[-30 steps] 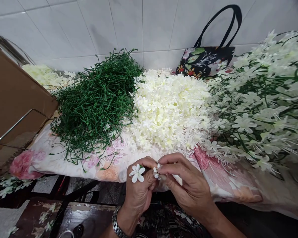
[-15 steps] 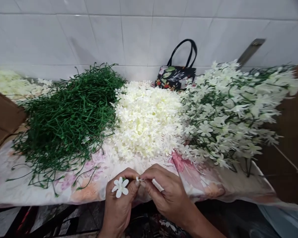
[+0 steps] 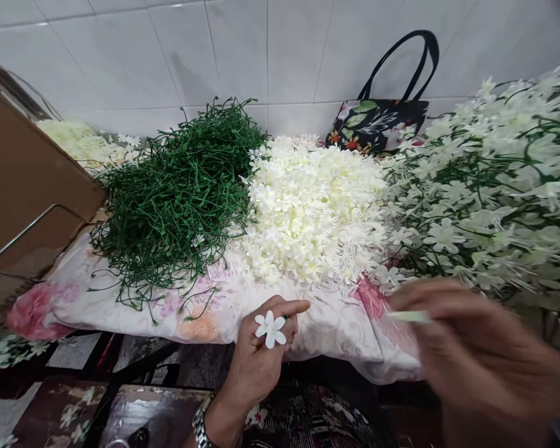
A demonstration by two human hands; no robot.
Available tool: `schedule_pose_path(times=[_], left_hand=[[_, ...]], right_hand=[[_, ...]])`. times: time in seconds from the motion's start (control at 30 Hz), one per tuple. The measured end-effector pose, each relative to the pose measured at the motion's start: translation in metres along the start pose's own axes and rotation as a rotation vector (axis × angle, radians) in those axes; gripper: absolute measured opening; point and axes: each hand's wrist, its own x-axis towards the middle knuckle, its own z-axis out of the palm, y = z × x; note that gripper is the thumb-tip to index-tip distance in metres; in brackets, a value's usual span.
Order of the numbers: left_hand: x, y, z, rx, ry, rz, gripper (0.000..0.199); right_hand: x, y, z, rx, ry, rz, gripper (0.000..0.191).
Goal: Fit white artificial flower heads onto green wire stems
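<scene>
My left hand (image 3: 261,348) is closed around an artificial flower, its index finger pointing out to the right. The white five-petalled head (image 3: 270,329) shows on the back of the fingers; most of its stem is hidden in the hand. Motion smears my right hand (image 3: 476,348), off to the right over the table edge. Between its thumb and fingers sits a short whitish strip (image 3: 408,316), too blurred to name. Beyond my hands lies a heap of loose white flower heads (image 3: 308,218), with a tangle of green plastic stems (image 3: 182,193) to its left.
Assembled white flowers on stems (image 3: 485,218) pile up at the right. A black floral handbag (image 3: 378,124) stands by the tiled wall (image 3: 233,56). At left is a cardboard box (image 3: 28,162) with a metal wire handle. A floral cloth (image 3: 135,311) covers the table.
My hands have parted: the right one has swung away to the right, while the left keeps the flower. The view has shifted left, showing more of the box.
</scene>
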Motion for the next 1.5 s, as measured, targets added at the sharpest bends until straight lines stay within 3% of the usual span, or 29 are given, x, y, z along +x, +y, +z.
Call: schedule_pose_path(times=[0.13,0.23,0.37,0.57,0.9,1.5], left_hand=[[-0.003,0.001,0.0,-0.012,0.045,-0.07,0.019],[-0.003,0.003,-0.001,0.008,0.085,-0.063,0.015],[-0.002,0.008,-0.004,0.202,0.054,0.131,0.009],[-0.003,0.014,-0.005,0.441,-0.013,0.331,0.02],[-0.004,0.009,-0.007,0.521,-0.019,0.364,0.024],[0.006,-0.009,-0.01,0.429,0.023,0.378,0.02]], right_hand=[[-0.007,0.006,0.034,0.021,-0.227,-0.016,0.011],[-0.01,0.009,0.045,0.027,-0.251,0.026,0.009],[-0.005,0.007,0.045,0.003,-0.252,0.031,0.008],[0.003,0.001,0.041,-0.106,-0.319,-0.006,0.007],[0.001,0.003,0.041,-0.197,-0.434,-0.035,0.01],[-0.005,0.022,0.056,-0.234,-0.386,-0.021,0.01]])
